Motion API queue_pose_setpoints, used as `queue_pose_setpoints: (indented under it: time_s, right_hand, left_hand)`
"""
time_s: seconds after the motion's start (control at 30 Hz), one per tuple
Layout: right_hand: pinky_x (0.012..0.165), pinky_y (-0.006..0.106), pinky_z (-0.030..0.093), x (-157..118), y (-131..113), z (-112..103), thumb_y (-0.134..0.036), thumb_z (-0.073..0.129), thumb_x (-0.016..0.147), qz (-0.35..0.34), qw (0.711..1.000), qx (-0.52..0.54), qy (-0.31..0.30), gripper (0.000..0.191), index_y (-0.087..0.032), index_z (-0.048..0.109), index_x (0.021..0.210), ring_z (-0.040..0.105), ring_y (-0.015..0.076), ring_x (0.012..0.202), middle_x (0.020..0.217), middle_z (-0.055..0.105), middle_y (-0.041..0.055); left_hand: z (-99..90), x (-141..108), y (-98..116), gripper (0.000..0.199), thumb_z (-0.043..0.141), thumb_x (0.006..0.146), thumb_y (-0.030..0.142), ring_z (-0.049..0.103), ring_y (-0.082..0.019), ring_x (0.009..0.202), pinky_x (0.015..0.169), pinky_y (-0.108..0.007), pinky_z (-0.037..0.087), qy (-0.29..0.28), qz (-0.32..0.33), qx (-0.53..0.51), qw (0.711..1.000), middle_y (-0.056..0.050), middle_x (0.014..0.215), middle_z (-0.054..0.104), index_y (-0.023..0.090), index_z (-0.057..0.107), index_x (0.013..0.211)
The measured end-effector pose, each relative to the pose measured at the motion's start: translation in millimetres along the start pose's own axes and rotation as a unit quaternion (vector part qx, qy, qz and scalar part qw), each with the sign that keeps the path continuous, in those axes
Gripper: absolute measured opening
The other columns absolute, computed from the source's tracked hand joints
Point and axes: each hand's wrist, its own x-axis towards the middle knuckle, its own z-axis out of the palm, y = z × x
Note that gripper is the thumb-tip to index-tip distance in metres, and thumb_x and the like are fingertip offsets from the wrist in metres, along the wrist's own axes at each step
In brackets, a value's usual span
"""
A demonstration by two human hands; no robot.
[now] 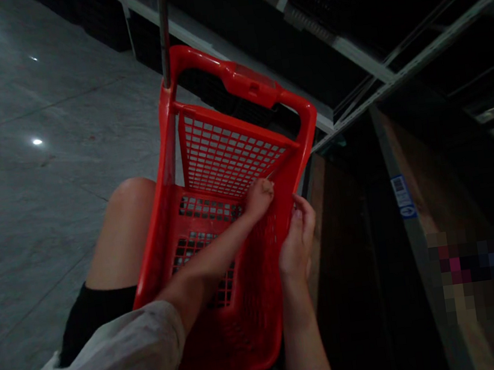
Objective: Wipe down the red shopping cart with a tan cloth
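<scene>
A red plastic basket cart point(263, 304) with grid walls and a looped handle stands tilted in view before me. Inside it, my left hand point(261, 198) is closed near the right side wall, just below the grid panel point(228, 151); a thin pale item seems to stick out from its fingers, too small to name. Outside the basket, my right hand point(298, 239) lies against the right wall with its fingers curled at the rim. What its fingertips hold, if anything, is hidden.
A metal pole point(164, 32) rises at the handle's left end. Dark metal shelving point(362, 60) runs along the back and right. Wooden boards point(411, 187) with a blue and white label point(403, 196) stand at the right. Grey floor point(23, 178) spreads at left, beside my bare knee point(128, 231).
</scene>
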Motion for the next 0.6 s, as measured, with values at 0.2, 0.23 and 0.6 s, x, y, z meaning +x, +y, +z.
queue_pose_setpoints:
  time_s: [0.2,0.23,0.6]
  right_hand:
    - [0.117,0.045,0.039,9,3,3,-0.046,0.045,0.094,0.002,1.0,0.005,0.012,0.042,-0.021,0.058,0.125,0.056,0.0236,0.129,0.136,0.063,0.0114]
    - [0.117,0.046,0.039,9,6,4,-0.046,0.046,0.094,-0.002,1.0,0.007,0.013,0.041,-0.022,0.057,0.125,0.056,0.0234,0.129,0.136,0.063,0.0112]
    - [0.119,0.045,0.037,-2,12,2,-0.044,0.046,0.095,-0.034,0.999,-0.006,0.0,0.035,-0.023,0.058,0.121,0.057,0.0217,0.128,0.132,0.064,0.0099]
  left_hand:
    - [24.6,56,74,0.045,0.049,0.067,-0.004,0.061,-0.021,0.115,0.107,-0.035,0.046,0.058,0.217,-0.048,0.973,-0.004,0.113,0.069,0.021,0.064,0.101]
    - [24.2,55,72,0.046,0.049,0.068,-0.004,0.06,-0.021,0.118,0.109,-0.035,0.045,0.053,0.226,-0.034,0.972,-0.005,0.118,0.067,0.021,0.064,0.104]
    - [-30.4,-35,-72,0.021,0.054,0.066,-0.001,0.06,-0.02,0.084,0.087,-0.035,0.051,-0.025,-0.029,0.105,0.994,-0.003,0.08,0.064,0.02,0.056,0.069]
